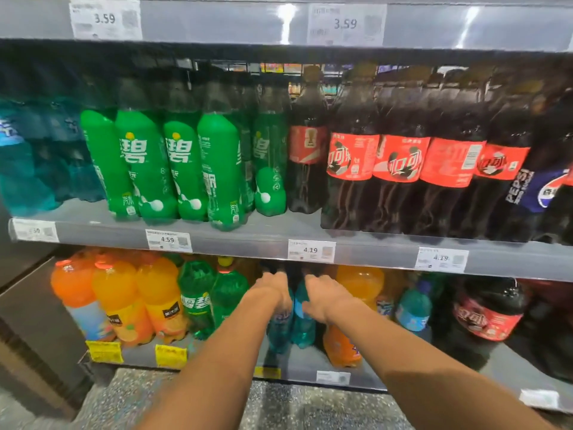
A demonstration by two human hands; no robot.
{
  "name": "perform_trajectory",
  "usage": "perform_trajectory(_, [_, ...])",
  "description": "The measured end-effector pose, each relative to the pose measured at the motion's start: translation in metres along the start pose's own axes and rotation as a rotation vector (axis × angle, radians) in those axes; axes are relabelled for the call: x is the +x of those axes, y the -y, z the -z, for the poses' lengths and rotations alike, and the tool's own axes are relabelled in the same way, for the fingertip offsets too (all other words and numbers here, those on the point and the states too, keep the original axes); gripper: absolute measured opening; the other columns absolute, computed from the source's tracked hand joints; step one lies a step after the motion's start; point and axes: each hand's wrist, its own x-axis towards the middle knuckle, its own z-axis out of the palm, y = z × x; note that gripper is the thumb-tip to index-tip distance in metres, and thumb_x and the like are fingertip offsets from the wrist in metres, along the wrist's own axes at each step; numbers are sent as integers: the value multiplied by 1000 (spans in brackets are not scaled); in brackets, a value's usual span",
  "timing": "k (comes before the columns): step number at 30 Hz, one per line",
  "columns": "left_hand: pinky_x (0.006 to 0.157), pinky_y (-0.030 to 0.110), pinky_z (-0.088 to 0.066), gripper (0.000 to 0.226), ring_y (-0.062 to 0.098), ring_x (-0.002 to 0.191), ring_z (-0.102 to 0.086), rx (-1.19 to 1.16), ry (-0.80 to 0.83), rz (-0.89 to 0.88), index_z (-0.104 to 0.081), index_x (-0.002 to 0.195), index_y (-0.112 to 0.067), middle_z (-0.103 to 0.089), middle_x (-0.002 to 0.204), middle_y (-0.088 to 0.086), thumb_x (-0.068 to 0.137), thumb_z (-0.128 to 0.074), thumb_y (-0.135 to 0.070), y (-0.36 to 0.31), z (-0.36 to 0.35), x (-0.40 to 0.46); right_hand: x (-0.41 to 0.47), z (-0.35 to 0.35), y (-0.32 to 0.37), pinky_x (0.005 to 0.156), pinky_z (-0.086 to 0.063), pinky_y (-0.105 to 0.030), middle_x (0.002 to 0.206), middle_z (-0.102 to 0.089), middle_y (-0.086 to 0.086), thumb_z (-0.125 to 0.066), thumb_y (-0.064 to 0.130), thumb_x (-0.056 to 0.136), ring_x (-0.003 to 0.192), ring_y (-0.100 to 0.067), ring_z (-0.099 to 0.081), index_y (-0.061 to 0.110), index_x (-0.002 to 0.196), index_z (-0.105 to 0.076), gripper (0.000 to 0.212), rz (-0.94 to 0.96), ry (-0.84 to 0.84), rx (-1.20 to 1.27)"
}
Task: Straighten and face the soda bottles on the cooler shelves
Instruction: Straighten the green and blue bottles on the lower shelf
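Both my hands reach into the lower shelf, under the middle shelf's lip. My left hand (273, 291) wraps the top of a teal-blue soda bottle (280, 328). My right hand (325, 297) grips the neighbouring teal-blue bottle (304, 330) near its shoulder. Both bottles stand upright side by side, their caps hidden by my fingers and the shelf edge. Orange bottles (124, 302) and green Sprite bottles (198, 299) stand to their left. An orange bottle (344, 346) stands right behind my right wrist.
The middle shelf (279, 232) holds teal bottles, green Sprite bottles (142, 162), cola bottles (400, 162) and a Pepsi bottle (527, 187), some turned sideways. A large cola bottle (486, 318) stands low right. Price tags line the shelf edges. Speckled floor lies below.
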Motion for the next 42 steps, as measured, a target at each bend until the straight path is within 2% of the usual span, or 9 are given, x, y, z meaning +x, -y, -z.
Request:
perform_trajectory(3, [101,38,-46,55,35,126,-54,-14,-40,-38,-47,136,-7,-52,139,19,87,-65,-25,1,-8,20,17,-8,4,95,-49,-40,129,-62,-18,-57,22,97,118,-36,-60,9,127,-55,33,-25,-58,20])
perform_trajectory(9, [98,42,-46,48,43,123,-53,-70,-204,-74,-49,132,-7,-53,132,23,89,-66,-23,3,-21,21,18,-19,3,90,-49,-41,122,-63,-21,-60,4,94,114,-40,-61,6,118,-57,24,-22,-187,-7])
perform_trajectory(17, [92,44,-46,36,44,115,-57,-116,-255,-102,-48,120,-8,-57,123,22,90,-64,-20,14,-11,-31,-29,-12,17,85,-52,-39,121,-52,-15,-66,-4,84,106,-34,-63,12,135,-45,58,77,-253,18])
perform_trajectory(22, [95,42,-47,43,40,117,-55,-111,-207,-125,-51,122,-8,-54,126,20,87,-69,-24,17,46,-80,-68,32,38,77,-45,-38,111,-53,-15,-57,-2,85,102,-38,-60,13,113,-53,32,196,-229,6])
perform_trajectory(27, [90,37,-45,48,34,118,-55,-47,-236,-102,-52,121,-7,-56,127,18,83,-71,-30,40,122,-151,-108,101,95,73,-44,-36,106,-65,-21,-61,9,89,94,-36,-61,8,99,-60,10,345,-221,-42])
perform_trajectory(32, [79,40,-55,44,35,95,-66,-146,-334,-51,-59,112,-1,-65,111,23,82,-76,-28,83,216,-216,-134,160,171,73,-34,-25,110,-68,-15,-68,15,89,106,-32,-62,8,113,-67,24,474,-283,15])
perform_trajectory(35, [67,45,-60,39,36,76,-66,-242,-440,-4,-54,110,-3,-58,98,20,83,-74,-23,118,267,-250,-143,191,225,79,-41,-27,111,-68,-15,-69,13,88,107,-32,-63,9,111,-70,24,511,-372,86])
perform_trajectory(38, [68,31,-53,28,33,97,-64,-217,-646,20,-57,98,-4,-59,97,17,85,-70,-25,159,307,-259,-137,213,273,87,-43,-31,117,-68,-17,-70,12,86,111,-34,-62,8,110,-71,25,550,-497,187])
perform_trajectory(42, [91,40,-45,35,39,115,-51,-324,-891,42,-55,114,-6,-54,123,23,83,-68,-18,201,336,-246,-118,226,323,89,-45,-34,114,-67,-17,-71,15,86,107,-34,-61,12,108,-69,23,564,-677,326])
